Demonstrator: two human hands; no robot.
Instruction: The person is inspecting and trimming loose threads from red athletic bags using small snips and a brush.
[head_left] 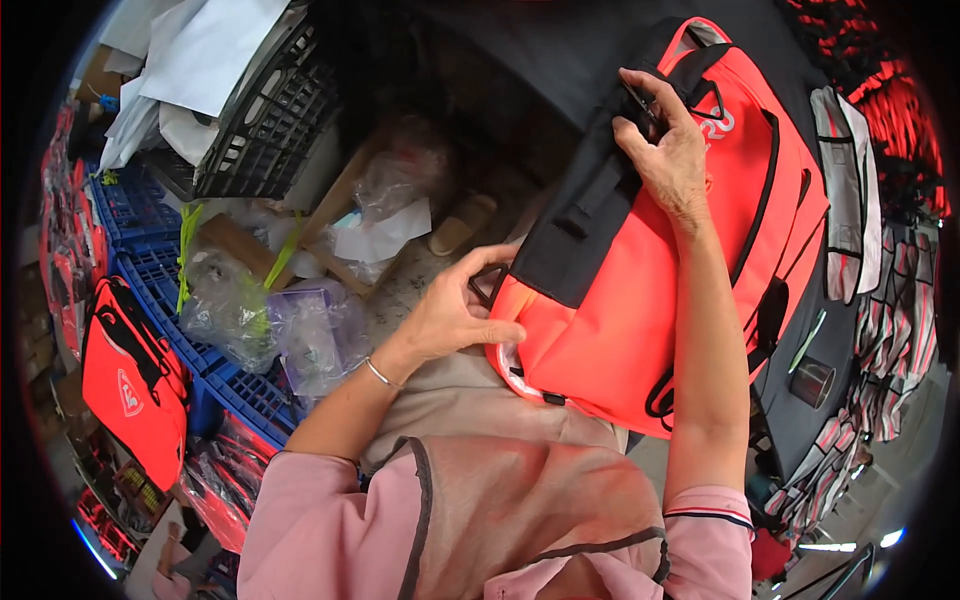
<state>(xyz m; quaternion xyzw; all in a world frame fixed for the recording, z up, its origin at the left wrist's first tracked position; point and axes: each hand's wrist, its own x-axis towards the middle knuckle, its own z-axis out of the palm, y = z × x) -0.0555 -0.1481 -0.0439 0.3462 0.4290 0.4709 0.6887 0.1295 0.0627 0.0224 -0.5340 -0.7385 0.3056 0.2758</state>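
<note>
Far left, low and well out from the left hand: flat red bag [128, 395] with black straps. Between it and the left hand: blue crates [255, 395], mesh-sided. Beyond them, up and left of the left hand: black crate [265, 110] with white sheets [215, 55] on top. Nearer the left hand: heap of clear plastic bags [225, 300], one purple-tinted package [315, 325] next to it.

Left hand [450, 310], bracelet [383, 372] on its wrist: gripping the near-left corner of the big coral-red bag [620, 330]. Thumb on the red fabric, fingers curled round by a black loop [487, 284]. How firm, can't tell.

Big bag lies tilted between and under both hands, running past the right hand. Black panel [580, 230] along its left side, from the left hand up to the right.

Right hand [672, 150]: pinching a small dark item [643, 105] between thumb and fingers, over the panel's upper part. Kind unclear.

Right of the right forearm, on the dark desk [800, 440]: metal cup [812, 382], thin green stick [808, 340] just beside it. Further right of the right hand: grey strip [842, 190] with black bands, then red-and-black pieces [890, 120], piled.
</note>
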